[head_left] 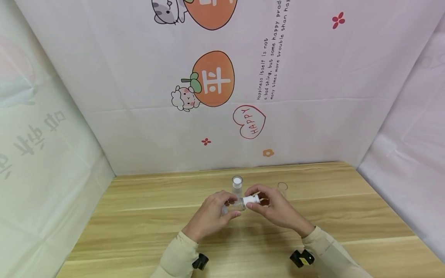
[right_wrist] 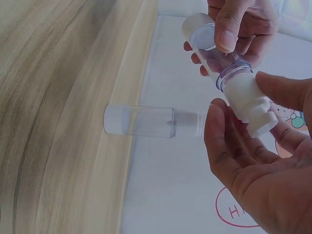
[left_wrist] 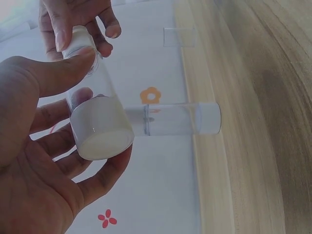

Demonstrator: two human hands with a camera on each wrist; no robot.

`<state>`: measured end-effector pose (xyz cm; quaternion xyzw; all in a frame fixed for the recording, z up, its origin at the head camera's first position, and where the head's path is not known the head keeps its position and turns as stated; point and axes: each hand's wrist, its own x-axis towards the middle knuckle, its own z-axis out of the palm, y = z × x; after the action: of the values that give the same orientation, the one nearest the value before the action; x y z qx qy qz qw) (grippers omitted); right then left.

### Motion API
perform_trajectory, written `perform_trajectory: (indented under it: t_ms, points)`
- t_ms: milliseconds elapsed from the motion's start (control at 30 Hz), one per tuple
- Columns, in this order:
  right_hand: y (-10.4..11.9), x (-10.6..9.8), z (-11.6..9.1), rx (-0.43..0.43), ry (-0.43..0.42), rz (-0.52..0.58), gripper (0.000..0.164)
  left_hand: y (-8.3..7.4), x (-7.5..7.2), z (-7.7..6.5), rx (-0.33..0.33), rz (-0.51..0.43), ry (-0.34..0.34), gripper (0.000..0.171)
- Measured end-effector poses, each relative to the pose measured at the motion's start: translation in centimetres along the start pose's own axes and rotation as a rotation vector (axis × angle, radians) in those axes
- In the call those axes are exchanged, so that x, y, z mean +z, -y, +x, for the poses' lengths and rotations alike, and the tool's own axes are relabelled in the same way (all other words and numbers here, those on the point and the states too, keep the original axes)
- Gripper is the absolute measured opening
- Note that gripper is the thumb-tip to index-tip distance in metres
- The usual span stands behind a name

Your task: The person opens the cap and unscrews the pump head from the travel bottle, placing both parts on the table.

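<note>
A clear pump bottle (left_wrist: 100,124) with a white base lies nearly level between the two hands. My left hand (head_left: 214,212) grips its clear body, thumb on one side and fingers round the other. At the other end, my right hand (head_left: 276,208) holds the white pump head (right_wrist: 246,97) between thumb and fingers. The pump head sits on the bottle's neck, its nozzle end pointing right in the head view. Just behind the hands, a second pump bottle (right_wrist: 148,122) of the same kind stands upright on the table.
A clear open-ended cap (left_wrist: 179,37) stands on the wooden table (head_left: 146,216), behind my right hand. Printed white cloth (head_left: 156,135) hangs along the table's back edge and at both sides.
</note>
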<state>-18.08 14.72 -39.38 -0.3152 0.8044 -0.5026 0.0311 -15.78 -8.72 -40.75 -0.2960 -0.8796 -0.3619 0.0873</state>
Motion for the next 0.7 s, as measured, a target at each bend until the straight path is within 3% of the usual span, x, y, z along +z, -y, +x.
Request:
perform_trajectory:
  t_ms: [233,433,700]
  points:
    - [0.01,-0.32,-0.04,0.061,0.04,-0.048,0.028,0.19,-0.03,0.05,0.017,0.018,-0.016,0.032]
    - [0.12,-0.57,-0.12,0.099,0.091,0.023,0.024,0.32,0.08,0.08,0.025,0.017,-0.019,0.031]
    - [0.18,-0.5,-0.04,0.104,0.09,0.066,0.025,0.14,0.07,0.09,0.008,0.02,-0.005,0.032]
